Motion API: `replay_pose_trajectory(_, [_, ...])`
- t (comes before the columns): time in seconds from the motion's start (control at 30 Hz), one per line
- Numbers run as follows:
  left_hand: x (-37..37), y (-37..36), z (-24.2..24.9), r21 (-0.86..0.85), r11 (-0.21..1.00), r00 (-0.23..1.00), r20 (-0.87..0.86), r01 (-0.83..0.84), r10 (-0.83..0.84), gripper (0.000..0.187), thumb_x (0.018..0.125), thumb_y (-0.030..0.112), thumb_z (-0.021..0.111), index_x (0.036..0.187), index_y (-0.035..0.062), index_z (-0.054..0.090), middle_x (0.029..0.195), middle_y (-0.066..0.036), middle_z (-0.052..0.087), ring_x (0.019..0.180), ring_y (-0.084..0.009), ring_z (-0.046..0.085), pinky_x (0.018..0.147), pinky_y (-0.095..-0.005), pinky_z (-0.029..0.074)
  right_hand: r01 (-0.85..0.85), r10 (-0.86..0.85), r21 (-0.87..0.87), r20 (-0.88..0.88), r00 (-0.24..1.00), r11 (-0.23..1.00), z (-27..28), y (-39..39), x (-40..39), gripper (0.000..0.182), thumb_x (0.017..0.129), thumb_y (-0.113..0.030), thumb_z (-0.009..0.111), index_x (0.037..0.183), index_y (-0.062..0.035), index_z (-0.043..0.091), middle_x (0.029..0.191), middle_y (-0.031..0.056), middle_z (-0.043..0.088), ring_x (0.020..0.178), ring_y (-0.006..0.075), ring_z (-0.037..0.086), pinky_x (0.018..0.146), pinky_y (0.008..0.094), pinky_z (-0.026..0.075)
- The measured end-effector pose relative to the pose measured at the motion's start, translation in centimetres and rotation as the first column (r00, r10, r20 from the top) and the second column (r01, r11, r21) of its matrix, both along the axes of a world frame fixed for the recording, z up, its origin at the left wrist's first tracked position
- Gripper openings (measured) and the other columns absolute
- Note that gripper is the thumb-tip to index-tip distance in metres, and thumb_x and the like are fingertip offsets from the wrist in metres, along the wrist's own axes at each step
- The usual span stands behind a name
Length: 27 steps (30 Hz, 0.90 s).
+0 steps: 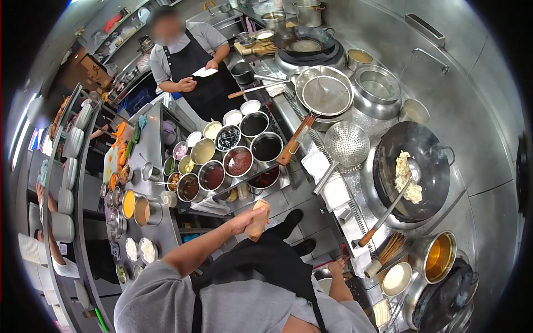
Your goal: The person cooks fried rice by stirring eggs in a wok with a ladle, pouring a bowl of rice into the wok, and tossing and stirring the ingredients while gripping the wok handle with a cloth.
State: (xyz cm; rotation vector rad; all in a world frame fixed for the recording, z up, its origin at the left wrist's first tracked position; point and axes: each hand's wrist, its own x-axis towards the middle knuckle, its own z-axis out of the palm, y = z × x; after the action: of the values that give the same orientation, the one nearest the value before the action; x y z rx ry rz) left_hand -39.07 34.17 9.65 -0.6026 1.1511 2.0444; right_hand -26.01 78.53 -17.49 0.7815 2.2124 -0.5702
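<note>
My left hand (pixel 244 221) reaches across in front of my apron, fingers wrapped round a tan, block-shaped object (pixel 258 222) whose kind I cannot make out. Low on the right, my right hand (pixel 337 267) is closed at a thin red piece (pixel 342 256) beside the stove's front edge. A metal bowl (pixel 325 282) shows partly below that hand. To the right on the stove sits a wok (pixel 433 155) with pale yellow, egg-like food (pixel 404 172) in it. A wood-handled ladle (pixel 388 211) rests in the wok, its bowl against the food.
Several sauce pots (pixel 212 175) crowd the left counter's end. A perforated skimmer (pixel 347 144) and a mesh strainer (pixel 325 94) lie on the stove's left side. Near me stand a pot of amber liquid (pixel 440 256) and a bamboo brush (pixel 388 250). A co-worker (pixel 194 61) stands beyond the pots.
</note>
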Motion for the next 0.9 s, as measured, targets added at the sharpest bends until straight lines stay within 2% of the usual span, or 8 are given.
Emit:
replay_pose_trajectory(0.07, [0.1,1.4,-0.2,0.042,0.998,0.999,-0.025,-0.046,0.047,0.053,0.094,0.031,0.069,0.136,0.0167,0.038,0.112,-0.007,0.057,0.099,-0.0182,0.063,0.078,-0.0341,0.056,0.053,-0.047,-0.039,0.137,0.989,0.998,3.1,-0.3,-2.6,0.085,0.081,-0.025,0.059,0.152,0.0029,0.023,0.162,0.0230,0.013,0.149,0.0366,0.016,0.119,0.0492,0.024])
replay_pose_trajectory(0.1, [-0.2,2.5,-0.2,0.064,0.996,0.997,-0.039,-0.067,0.069,0.054,0.094,0.031,0.068,0.137,0.0174,0.037,0.114,-0.006,0.056,0.100,-0.0184,0.063,0.079,-0.0345,0.055,-0.305,0.316,-0.087,0.308,0.897,0.948,-11.1,2.1,-2.9,0.078,0.085,-0.027,0.063,0.150,0.0016,0.032,0.158,0.0210,0.026,0.144,0.0313,0.030,0.116,0.0453,0.030])
replay_pose_trajectory(0.17, [-0.7,4.9,-1.0,-0.064,0.998,0.989,-0.145,-0.024,0.014,0.054,0.095,0.032,0.067,0.137,0.0164,0.037,0.117,-0.005,0.055,0.103,-0.0190,0.062,0.085,-0.0348,0.054,0.043,-0.152,-0.705,-0.093,0.984,0.708,6.2,-3.4,-6.8,0.069,0.089,-0.027,0.068,0.146,0.0017,0.041,0.150,0.0190,0.042,0.133,0.0237,0.045,0.107,0.0376,0.040])
replay_pose_trajectory(0.27, [-2.0,9.7,0.0,-0.213,0.977,0.965,-0.257,-0.003,-0.053,0.055,0.098,0.037,0.063,0.139,0.0132,0.036,0.124,-0.004,0.054,0.113,-0.0213,0.059,0.100,-0.0348,0.047,0.005,-0.557,-0.981,-0.106,0.823,0.193,22.2,-11.7,-10.3,0.048,0.091,-0.021,0.070,0.133,-0.0027,0.056,0.123,0.0096,0.062,0.106,0.0136,0.059,0.086,0.0280,0.047])
replay_pose_trajectory(0.4, [-6.4,12.8,3.8,0.224,0.963,0.970,-0.224,0.151,-0.100,0.066,0.100,0.057,0.045,0.144,0.0099,0.035,0.135,-0.008,0.055,0.122,-0.0209,0.056,0.104,-0.0376,0.044,-0.344,-0.335,-0.691,-0.648,0.684,0.636,25.4,-12.6,-14.3,0.022,0.086,-0.011,0.073,0.101,-0.0035,0.058,0.091,0.0011,0.056,0.079,0.0110,0.054,0.071,0.0255,0.045])
replay_pose_trajectory(0.6, [-10.8,16.2,9.5,0.296,0.934,0.964,-0.232,0.198,-0.131,0.065,0.101,0.060,0.038,0.141,0.0096,0.046,0.138,-0.008,0.056,0.126,-0.0242,0.054,0.108,-0.0415,0.041,-0.177,-0.551,-0.859,-0.453,0.701,0.480,35.3,-11.1,-17.9,0.042,0.083,-0.005,0.074,0.121,0.0000,0.057,0.112,0.0063,0.064,0.103,0.0149,0.062,0.093,0.0320,0.050])
replay_pose_trajectory(0.8, [-16.4,17.2,10.1,0.395,0.872,0.937,-0.301,0.290,-0.175,0.048,0.102,0.038,0.053,0.138,0.0063,0.049,0.131,-0.011,0.061,0.119,-0.0254,0.061,0.102,-0.0443,0.049,-0.250,-0.874,-0.936,-0.326,0.359,0.247,39.0,-8.2,-20.3,0.032,0.086,0.001,0.067,0.117,-0.0008,0.058,0.109,0.0063,0.066,0.098,0.0134,0.064,0.088,0.0304,0.053])
replay_pose_trajectory(0.9, [-16.8,18.2,10.7,0.337,0.894,0.916,-0.364,0.297,-0.167,0.050,0.101,0.037,0.056,0.138,0.0056,0.048,0.127,-0.008,0.063,0.116,-0.0232,0.062,0.098,-0.0416,0.051,-0.145,-0.865,-0.900,-0.435,0.250,0.411,41.1,-9.7,-21.5,0.027,0.091,-0.003,0.065,0.117,-0.0034,0.057,0.108,0.0050,0.066,0.098,0.0117,0.063,0.087,0.0312,0.053])
